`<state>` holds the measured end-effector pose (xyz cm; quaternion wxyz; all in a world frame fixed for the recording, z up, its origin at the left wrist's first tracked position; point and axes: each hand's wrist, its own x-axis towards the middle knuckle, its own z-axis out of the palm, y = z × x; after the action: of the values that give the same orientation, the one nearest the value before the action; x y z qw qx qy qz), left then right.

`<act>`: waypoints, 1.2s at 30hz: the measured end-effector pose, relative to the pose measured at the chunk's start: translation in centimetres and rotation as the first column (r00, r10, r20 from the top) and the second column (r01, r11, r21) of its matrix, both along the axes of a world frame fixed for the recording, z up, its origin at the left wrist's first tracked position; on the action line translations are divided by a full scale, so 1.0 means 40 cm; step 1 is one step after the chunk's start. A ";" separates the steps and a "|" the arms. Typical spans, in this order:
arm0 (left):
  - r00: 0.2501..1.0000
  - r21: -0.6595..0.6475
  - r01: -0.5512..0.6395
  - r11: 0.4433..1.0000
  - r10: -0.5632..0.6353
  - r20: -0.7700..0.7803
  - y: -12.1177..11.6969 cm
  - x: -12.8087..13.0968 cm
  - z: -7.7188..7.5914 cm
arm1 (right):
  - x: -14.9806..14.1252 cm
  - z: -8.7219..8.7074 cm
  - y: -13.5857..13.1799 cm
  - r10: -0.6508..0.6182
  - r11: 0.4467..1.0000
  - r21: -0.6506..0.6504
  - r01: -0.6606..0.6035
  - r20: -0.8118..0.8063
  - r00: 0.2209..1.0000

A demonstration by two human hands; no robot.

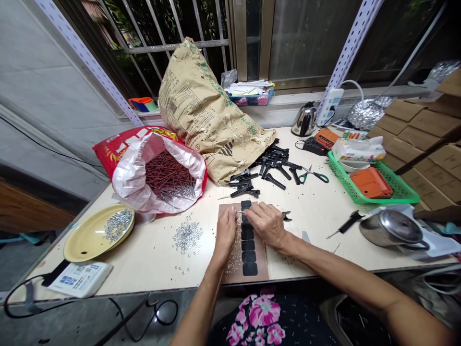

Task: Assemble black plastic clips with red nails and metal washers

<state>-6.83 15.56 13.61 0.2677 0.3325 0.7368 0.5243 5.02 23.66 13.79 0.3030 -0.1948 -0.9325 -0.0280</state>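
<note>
My left hand [226,227] is closed in a pinch at the brown board [261,269], over its left part. A thin metal rod [240,211] spans the small gap between my two hands. My right hand [265,223] is closed over the board's right side, with the forked end of a black plastic handle [286,216] sticking out past it. Most of that handle is hidden under the fingers. Down the board runs a column of black rounded pads [249,245]. Left of the board lies a loose pile of small metal washers [187,237].
A red-and-white sack [126,178] of reddish-brown rods stands at left, near a yellow plate [84,240] with washers. Behind are a large paper sack [201,110] and piled black handles [275,163]. Scissors [317,176], a green basket [378,194] and a metal mug [389,230] occupy the right.
</note>
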 end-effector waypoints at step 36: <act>0.982 -0.011 0.052 0.999 -0.053 -0.184 -0.031 -0.028 0.007 | 0.007 0.036 -0.002 0.093 0.886 -0.463 -0.025 0.124 0.988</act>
<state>-7.96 14.31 13.90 0.2133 0.3981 0.7509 0.4819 5.32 23.59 15.24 0.1813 -0.2299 -0.9373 0.1890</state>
